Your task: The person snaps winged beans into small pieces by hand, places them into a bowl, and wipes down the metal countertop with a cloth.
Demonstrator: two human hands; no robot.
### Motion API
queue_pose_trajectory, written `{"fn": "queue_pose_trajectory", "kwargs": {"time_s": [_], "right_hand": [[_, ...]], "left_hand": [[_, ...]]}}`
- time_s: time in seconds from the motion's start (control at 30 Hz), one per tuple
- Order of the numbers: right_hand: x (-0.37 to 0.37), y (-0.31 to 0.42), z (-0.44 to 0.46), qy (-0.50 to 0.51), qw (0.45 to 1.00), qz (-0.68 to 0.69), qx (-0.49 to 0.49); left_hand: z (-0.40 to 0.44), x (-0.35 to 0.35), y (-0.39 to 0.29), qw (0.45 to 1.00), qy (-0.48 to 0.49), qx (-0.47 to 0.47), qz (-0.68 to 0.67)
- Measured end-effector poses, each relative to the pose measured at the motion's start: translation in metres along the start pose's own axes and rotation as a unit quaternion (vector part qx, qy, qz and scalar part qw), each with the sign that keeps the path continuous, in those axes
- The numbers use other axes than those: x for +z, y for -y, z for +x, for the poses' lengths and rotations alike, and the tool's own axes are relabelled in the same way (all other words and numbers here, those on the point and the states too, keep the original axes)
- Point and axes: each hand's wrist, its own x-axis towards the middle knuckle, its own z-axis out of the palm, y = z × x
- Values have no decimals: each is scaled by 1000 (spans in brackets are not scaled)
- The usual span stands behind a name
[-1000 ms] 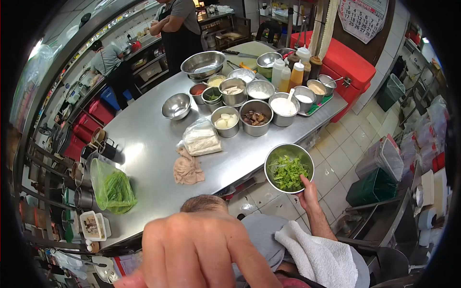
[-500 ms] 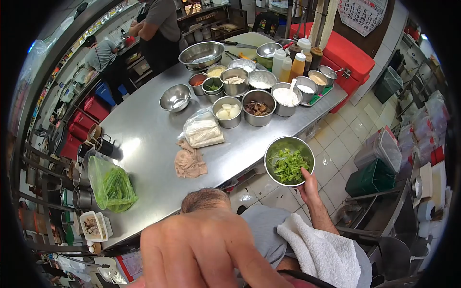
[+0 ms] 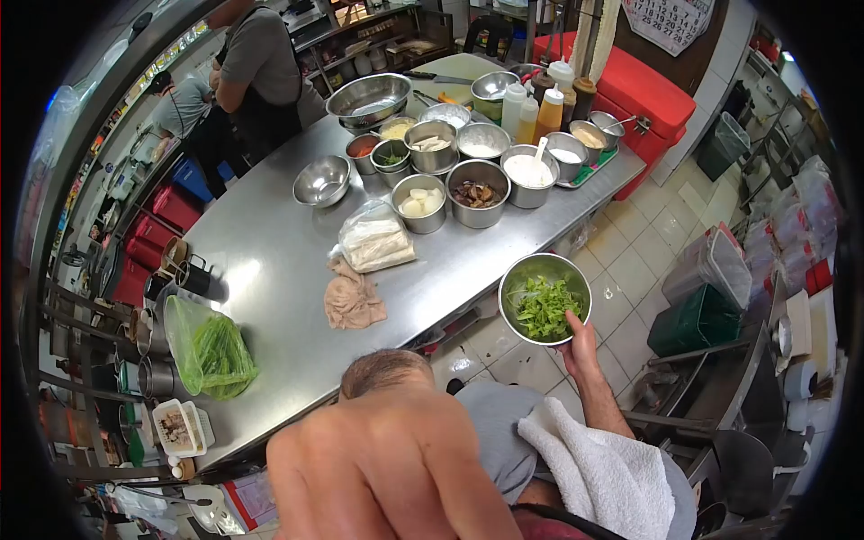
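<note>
My right hand (image 3: 580, 349) grips the rim of a steel mixing bowl (image 3: 515, 330), its thumb inside the bowl against chopped leafy greens (image 3: 545, 306). The bowl is held in the air beyond the table's near edge, tipped towards me. Very large and close to the camera, my left hand (image 3: 378, 450) shows its back and the start of its fingers. Its fingertips run out of the bottom of the view, so what they touch or hold is hidden. On the steel table (image 3: 279, 297) nearest the hands lie a crumpled tan cloth (image 3: 355, 300) and a plastic-wrapped white block (image 3: 378, 241).
Steel pots of ingredients, including a pot of dark brown pieces (image 3: 477, 194), crowd the table's far side beside squeeze bottles (image 3: 549, 114). A green bag of vegetables (image 3: 211, 351) sits left. A white towel (image 3: 603, 477) lies against me. Two people work at the back left.
The view has shifted slightly, so the table's things appear a little higher and further left. The bowl stays in my right hand; my left hand remains close to the camera.
</note>
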Motion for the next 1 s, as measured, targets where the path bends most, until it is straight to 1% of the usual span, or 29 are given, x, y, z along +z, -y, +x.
{"fn": "queue_pose_trajectory", "kwargs": {"time_s": [0.03, 0.07, 0.13, 0.3, 0.33, 0.4, 0.43, 0.5, 0.57, 0.97, 1.0], "right_hand": [[0, 0, -1, -1, 1000, 3, -3], [0, -1, -2, -4, 1000, 7, -7], [-7, -6, 1, 1, 1000, 6, 2], [-9, -7, 1, -5, 1000, -8, 14], [-12, -9, 3, -1, 1000, -2, 10], [-13, -10, 3, 1, 1000, 6, 7], [-12, -8, 2, -1, 1000, 5, 9], [-10, -7, 1, -4, 1000, 4, 10], [-10, -7, 1, 5, 1000, -19, 7], [-4, -12, -2, -10, 999, -32, 10], [-4, -13, -1, -11, 999, -32, 11]], "left_hand": [[0, 1, 0, 1000, 16, -10, -10], [-2, 9, 1, 999, -36, -3, 6], [-3, 12, 4, 996, -89, 2, 20], [6, -4, 12, 996, -12, -16, -85], [5, -3, 11, 996, -10, -16, -87], [2, 1, 7, 996, -60, -24, -69], [3, 1, 7, 996, -58, -24, -70], [7, 0, 7, 994, -8, -27, -101], [3, -2, 5, 996, -14, -24, -87], [-12, 9, -9, 997, -82, -3, -14], [-16, 7, -11, 997, -72, -7, -22]]}}
